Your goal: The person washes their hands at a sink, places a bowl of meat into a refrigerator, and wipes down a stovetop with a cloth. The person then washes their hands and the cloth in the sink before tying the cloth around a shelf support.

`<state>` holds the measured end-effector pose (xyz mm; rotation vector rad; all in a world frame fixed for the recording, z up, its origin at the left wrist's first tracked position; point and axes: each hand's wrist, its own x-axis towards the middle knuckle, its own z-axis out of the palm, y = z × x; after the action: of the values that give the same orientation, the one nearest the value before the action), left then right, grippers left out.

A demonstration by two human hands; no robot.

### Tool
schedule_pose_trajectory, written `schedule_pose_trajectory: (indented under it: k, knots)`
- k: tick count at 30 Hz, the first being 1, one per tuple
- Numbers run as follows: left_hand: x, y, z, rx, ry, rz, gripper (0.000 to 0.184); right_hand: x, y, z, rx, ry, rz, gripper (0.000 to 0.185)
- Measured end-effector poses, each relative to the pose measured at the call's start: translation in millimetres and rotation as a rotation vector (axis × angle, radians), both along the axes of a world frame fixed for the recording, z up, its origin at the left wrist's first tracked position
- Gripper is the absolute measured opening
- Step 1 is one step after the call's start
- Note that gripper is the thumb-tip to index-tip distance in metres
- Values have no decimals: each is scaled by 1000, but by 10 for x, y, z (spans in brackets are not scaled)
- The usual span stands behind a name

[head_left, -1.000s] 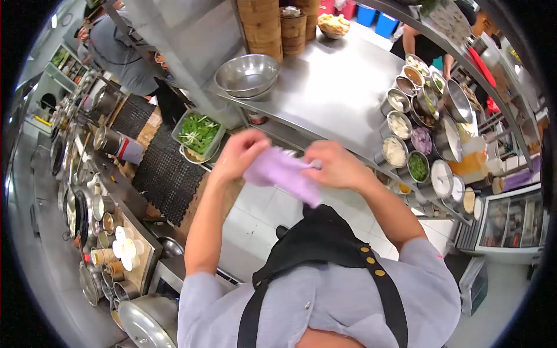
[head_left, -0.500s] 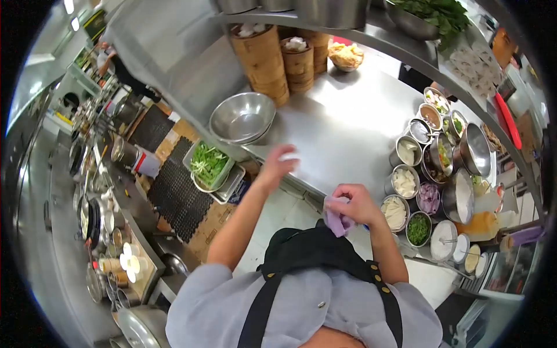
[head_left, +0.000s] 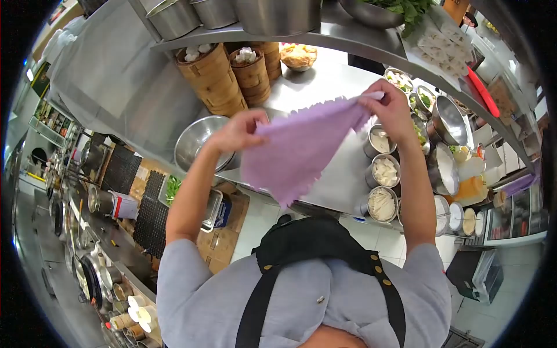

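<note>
A lilac cleaning cloth (head_left: 301, 148) with a ragged edge hangs stretched between my two hands above the front of the steel counter (head_left: 339, 174). My left hand (head_left: 241, 133) pinches its left edge, near the steel bowl (head_left: 197, 142). Up and to the right, my right hand (head_left: 387, 110) grips the other corner between thumb and fingers. Below that hand stand steel pots of pale cut food, one of them with white pieces (head_left: 385, 171) and another with pale strips (head_left: 382, 205). The cloth hides part of the counter.
Bamboo steamers (head_left: 212, 78) stand at the back left, beside a bowl of fried pieces (head_left: 299, 56). A steel shelf (head_left: 371, 43) with pots crosses above. More containers and a large steel bowl (head_left: 448, 120) crowd the right. Left below is a tub of greens (head_left: 173, 188).
The cloth, bunched in my right hand before, is now spread out between both hands. My left hand has closed on it, and my right hand has risen and moved forward. The view has shifted.
</note>
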<state>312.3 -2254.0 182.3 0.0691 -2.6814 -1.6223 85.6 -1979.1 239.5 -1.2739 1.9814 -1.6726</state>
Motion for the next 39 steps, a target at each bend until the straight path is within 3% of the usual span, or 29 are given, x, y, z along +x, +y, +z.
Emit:
schedule_pose_trajectory:
  k: [1,7,8,10,13,15,18,21,22,23,25,28,30,31,34,35,36,37,39]
  knots:
    - [-39,-97,93,86,-31,64,28,-99,-80,-50,-75,-63,2,13]
    - [-113,-202,549,5,105,130,31,-165,-67,-102,-439,-372,171,18]
    - [-115,-228,601,-100,121,66,32,-265,-60,-187,-474,-449,250,21]
    - [-156,-309,673,-307,150,-61,32,-339,-97,-222,-497,-578,109,19]
    - [-351,-574,635,-585,-102,-24,29,-570,-189,-444,-441,-690,6,16]
    - [-419,-710,567,-594,-108,65,26,-890,-265,-806,-434,-709,9,17]
    - [-383,-879,459,-522,-50,142,23,-750,-274,-770,-416,-810,-187,17]
    - [-55,-606,465,-509,80,208,21,-403,-82,-700,-382,-716,-279,16]
    - [72,-477,466,-481,105,206,19,-285,57,-742,-328,-676,-281,16]
    - [209,-346,429,-451,128,206,18,-417,234,-1167,-388,-650,-113,25]
    - [458,-87,225,-476,109,229,15,-56,414,-1398,-261,-510,-324,23]
    - [796,262,-480,-349,29,350,15,340,669,-2108,-105,-262,-519,22]
    - [1004,490,-1004,-269,-83,440,17,662,724,-2244,-1,-419,-583,20]
    - [1044,557,-1208,-244,-135,488,17,668,714,-2333,54,-372,-606,18]
    - [956,539,-1649,-348,-222,576,19,481,549,-2703,198,-157,-670,9]
    - [857,499,-1770,-352,-196,673,25,352,369,-2576,300,-89,-657,11]
    - [694,418,-1885,-357,-168,771,30,192,166,-2431,400,-21,-643,14]
    - [510,316,-2035,-509,-208,825,37,-67,4,-2635,334,130,-569,25]
    - [273,288,-2308,-772,-252,958,47,-325,-330,-2487,487,284,-521,37]
